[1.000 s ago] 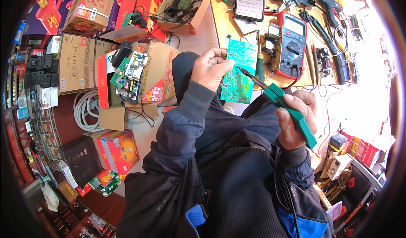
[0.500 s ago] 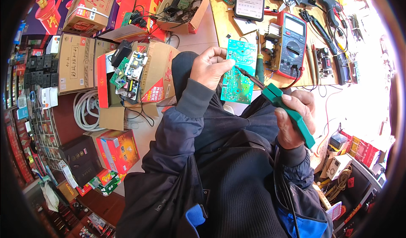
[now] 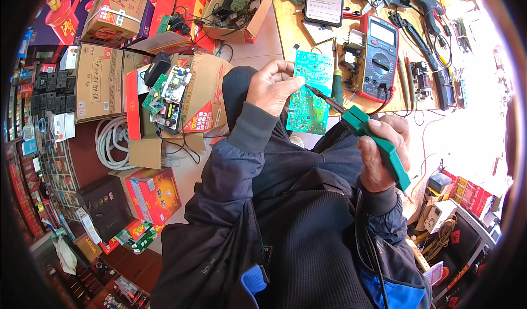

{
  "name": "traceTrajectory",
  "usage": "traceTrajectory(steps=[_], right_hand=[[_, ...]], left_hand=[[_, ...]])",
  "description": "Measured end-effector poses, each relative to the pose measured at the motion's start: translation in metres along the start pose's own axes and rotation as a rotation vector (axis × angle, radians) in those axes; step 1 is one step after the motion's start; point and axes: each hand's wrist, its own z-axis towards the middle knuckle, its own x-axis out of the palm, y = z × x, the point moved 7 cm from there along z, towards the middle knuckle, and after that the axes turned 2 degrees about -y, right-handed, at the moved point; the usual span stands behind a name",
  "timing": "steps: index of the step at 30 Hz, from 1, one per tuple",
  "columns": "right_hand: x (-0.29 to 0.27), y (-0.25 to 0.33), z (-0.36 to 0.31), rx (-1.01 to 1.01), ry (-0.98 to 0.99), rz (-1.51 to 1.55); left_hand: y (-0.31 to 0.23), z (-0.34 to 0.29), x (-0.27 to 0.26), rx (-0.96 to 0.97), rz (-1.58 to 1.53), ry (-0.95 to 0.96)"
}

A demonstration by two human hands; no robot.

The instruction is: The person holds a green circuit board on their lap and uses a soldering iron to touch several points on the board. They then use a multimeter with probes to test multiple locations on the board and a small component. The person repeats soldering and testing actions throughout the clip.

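My left hand (image 3: 273, 88) pinches the left edge of a green circuit board (image 3: 310, 111), thumb on its upper face, holding it up over my lap beside the workbench. The face toward me shows solder points and traces. My right hand (image 3: 386, 152) is wrapped round the thick green handle of a soldering iron (image 3: 379, 139). Its metal shaft slants up to the left, and the dark tip is at the board's middle, close to my left thumb. Whether the tip touches the board I cannot tell.
On the wooden workbench (image 3: 291, 32) lie a red-and-grey multimeter (image 3: 380, 56), a phone (image 3: 324, 0), a green-handled screwdriver (image 3: 337, 84) and several tools. To the left stand cardboard boxes, one holding loose circuit boards (image 3: 167, 97), and a coiled white hose (image 3: 104, 144).
My right hand and the soldering iron have shifted very slightly, with the handle's end a little to the right. The left hand and the circuit board stay nearly still.
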Motion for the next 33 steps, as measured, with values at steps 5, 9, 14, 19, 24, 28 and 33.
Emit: traceTrajectory(steps=[5,9,14,19,24,28,33], right_hand=[[-0.001,-0.002,-0.002,0.029,0.003,0.005],[-0.002,-0.006,-0.005,0.085,-0.019,0.016],[-0.003,-0.014,-0.008,0.174,-0.051,0.024],[-0.003,-0.02,-0.011,0.275,-0.079,0.074],[-0.003,-0.021,-0.013,0.366,-0.106,0.148],[-0.002,-0.007,-0.003,0.123,-0.019,-0.006],[-0.002,-0.016,-0.007,0.279,-0.071,0.122]], left_hand=[[0.0,0.001,0.0,0.002,0.014,-0.008],[0.001,0.001,-0.001,0.004,0.009,-0.006],[0.001,0.002,0.001,0.024,-0.017,0.004],[0.0,0.001,-0.001,0.022,0.017,0.012],[0.002,0.001,0.0,0.031,0.006,-0.005],[0.002,0.0,-0.001,-0.003,0.055,0.028],[0.0,-0.001,0.0,0.001,0.057,0.015]])
